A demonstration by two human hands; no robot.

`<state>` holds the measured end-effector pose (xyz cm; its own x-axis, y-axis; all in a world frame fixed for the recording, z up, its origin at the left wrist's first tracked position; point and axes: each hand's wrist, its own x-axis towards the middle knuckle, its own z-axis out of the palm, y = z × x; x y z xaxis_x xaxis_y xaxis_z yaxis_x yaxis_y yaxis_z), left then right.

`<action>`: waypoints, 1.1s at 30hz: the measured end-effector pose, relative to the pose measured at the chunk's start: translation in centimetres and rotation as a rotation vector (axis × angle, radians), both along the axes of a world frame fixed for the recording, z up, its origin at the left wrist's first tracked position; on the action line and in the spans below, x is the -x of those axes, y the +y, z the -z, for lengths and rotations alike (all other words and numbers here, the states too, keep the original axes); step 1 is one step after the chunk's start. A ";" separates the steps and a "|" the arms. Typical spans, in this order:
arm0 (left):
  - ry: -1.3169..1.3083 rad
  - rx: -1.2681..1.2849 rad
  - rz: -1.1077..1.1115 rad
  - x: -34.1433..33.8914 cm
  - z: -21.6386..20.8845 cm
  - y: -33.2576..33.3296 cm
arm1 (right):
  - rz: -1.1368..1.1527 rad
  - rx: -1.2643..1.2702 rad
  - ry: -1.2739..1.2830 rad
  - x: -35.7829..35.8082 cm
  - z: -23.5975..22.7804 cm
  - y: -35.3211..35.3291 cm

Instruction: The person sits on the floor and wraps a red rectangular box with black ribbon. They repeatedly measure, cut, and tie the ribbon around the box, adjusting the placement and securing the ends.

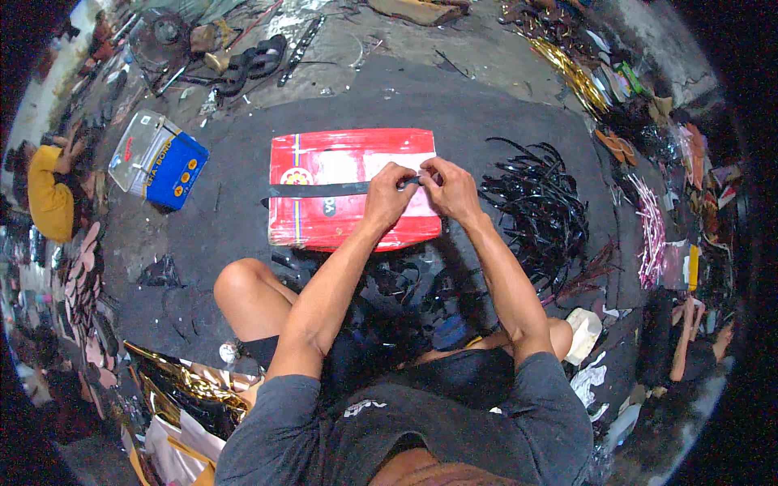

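A flat red and white box (324,166) lies on the dark floor in front of my crossed legs. Across its top runs a long black strip (320,190), lying left to right. My left hand (389,194) presses and pinches the strip near its right end. My right hand (450,186) grips the strip's right tip, fingers touching those of the left hand. Both hands rest over the right half of the box.
A heap of glossy black strips (539,211) lies right of the box. A blue and clear tin (158,159) stands at the left. Pink strips (651,235) and gold strips (571,73) lie at the right. Another person in yellow (49,198) sits far left.
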<state>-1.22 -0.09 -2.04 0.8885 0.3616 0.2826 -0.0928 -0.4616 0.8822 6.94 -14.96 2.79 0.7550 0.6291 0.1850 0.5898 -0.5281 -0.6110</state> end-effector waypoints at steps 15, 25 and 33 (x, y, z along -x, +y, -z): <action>-0.214 -0.412 0.048 -0.3 0.8 0.4 | -0.282 0.058 -0.305 -1.5 0.6 -2.2; -0.100 -0.064 0.060 -0.6 1.1 1.1 | -0.140 -0.160 -0.092 -1.1 1.9 -2.1; -0.090 -0.087 0.010 -1.0 0.9 0.9 | 0.084 -0.281 0.024 -1.4 4.7 -1.1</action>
